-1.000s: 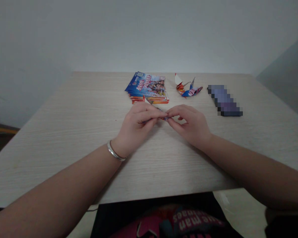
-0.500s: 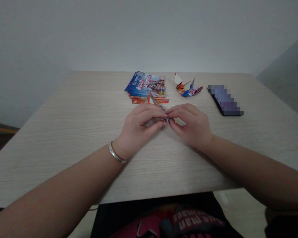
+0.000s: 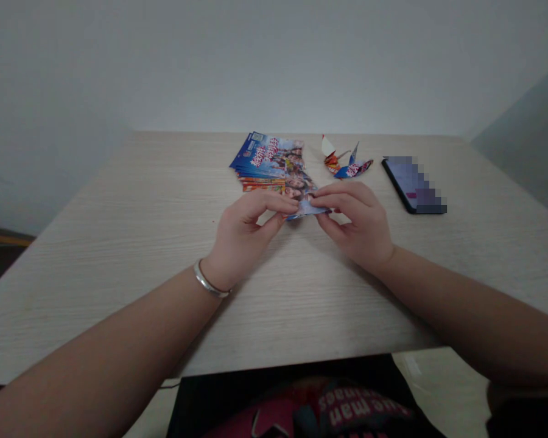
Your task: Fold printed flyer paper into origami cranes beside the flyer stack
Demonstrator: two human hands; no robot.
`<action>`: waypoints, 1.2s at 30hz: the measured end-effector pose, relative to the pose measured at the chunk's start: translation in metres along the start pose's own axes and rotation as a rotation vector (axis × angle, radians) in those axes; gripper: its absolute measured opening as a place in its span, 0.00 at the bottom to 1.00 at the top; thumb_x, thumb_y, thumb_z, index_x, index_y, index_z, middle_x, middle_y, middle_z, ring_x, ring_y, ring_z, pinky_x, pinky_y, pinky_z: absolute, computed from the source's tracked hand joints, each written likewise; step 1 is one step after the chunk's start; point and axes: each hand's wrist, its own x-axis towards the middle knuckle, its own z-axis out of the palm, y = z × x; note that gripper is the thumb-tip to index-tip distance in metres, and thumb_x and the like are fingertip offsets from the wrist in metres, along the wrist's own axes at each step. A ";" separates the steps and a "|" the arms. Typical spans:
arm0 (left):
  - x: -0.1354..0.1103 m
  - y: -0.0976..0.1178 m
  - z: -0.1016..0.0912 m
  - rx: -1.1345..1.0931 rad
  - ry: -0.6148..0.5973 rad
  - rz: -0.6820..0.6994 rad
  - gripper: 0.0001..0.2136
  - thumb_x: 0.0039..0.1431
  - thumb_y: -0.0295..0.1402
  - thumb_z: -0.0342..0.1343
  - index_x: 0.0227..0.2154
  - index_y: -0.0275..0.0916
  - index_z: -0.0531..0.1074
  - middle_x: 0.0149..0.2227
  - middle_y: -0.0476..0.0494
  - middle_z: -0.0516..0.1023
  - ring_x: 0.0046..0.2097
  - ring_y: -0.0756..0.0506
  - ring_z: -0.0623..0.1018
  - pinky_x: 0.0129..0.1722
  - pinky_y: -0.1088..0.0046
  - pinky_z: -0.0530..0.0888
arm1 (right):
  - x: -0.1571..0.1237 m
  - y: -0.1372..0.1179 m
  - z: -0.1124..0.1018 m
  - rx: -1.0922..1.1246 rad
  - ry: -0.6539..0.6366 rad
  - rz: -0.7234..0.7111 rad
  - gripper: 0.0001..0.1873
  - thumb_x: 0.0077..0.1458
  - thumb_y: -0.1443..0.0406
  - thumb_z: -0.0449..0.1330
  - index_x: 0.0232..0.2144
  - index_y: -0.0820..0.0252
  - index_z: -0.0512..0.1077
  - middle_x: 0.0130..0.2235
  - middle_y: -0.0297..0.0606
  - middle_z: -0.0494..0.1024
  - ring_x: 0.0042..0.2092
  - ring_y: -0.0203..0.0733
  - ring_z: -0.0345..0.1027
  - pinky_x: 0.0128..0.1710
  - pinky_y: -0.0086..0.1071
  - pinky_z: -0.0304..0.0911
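Both my hands meet over the middle of the pale wooden table (image 3: 119, 243). My left hand (image 3: 246, 234), with a silver bangle on its wrist, pinches the left side of a folded printed paper (image 3: 301, 194). My right hand (image 3: 358, 225) pinches the right side of that same paper between thumb and fingers. The paper is blue with pictures on it and stands tilted up from the table. Just behind it lies a stack of printed sheets (image 3: 267, 161) of the same kind.
Two folded paper cranes (image 3: 347, 163) stand at the back, right of the stack. A dark phone (image 3: 413, 182) lies further right. A pale wall rises behind the table. The near table edge is by my lap.
The folded paper was a narrow strip pressed between my fingertips; now it is spread wider and lifted, showing its printed face. My hands have drawn slightly apart.
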 end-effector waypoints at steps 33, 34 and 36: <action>0.001 -0.004 -0.007 0.125 -0.073 0.103 0.06 0.60 0.37 0.64 0.30 0.43 0.76 0.35 0.47 0.81 0.40 0.47 0.79 0.44 0.65 0.77 | 0.000 0.005 -0.002 0.025 0.012 -0.019 0.07 0.57 0.60 0.66 0.40 0.49 0.77 0.41 0.34 0.84 0.47 0.47 0.76 0.52 0.47 0.68; 0.001 -0.004 -0.007 0.124 -0.073 0.099 0.07 0.60 0.37 0.64 0.29 0.42 0.76 0.35 0.47 0.81 0.40 0.47 0.79 0.43 0.65 0.77 | 0.000 0.005 -0.002 0.036 0.012 -0.024 0.06 0.57 0.61 0.65 0.40 0.49 0.77 0.41 0.34 0.84 0.46 0.46 0.76 0.51 0.46 0.68; 0.001 -0.003 -0.007 0.127 -0.068 0.091 0.08 0.59 0.38 0.64 0.28 0.42 0.75 0.33 0.47 0.80 0.38 0.47 0.78 0.42 0.65 0.76 | 0.000 0.005 -0.002 0.060 0.002 -0.040 0.06 0.58 0.64 0.65 0.39 0.49 0.77 0.40 0.33 0.84 0.45 0.45 0.77 0.51 0.45 0.69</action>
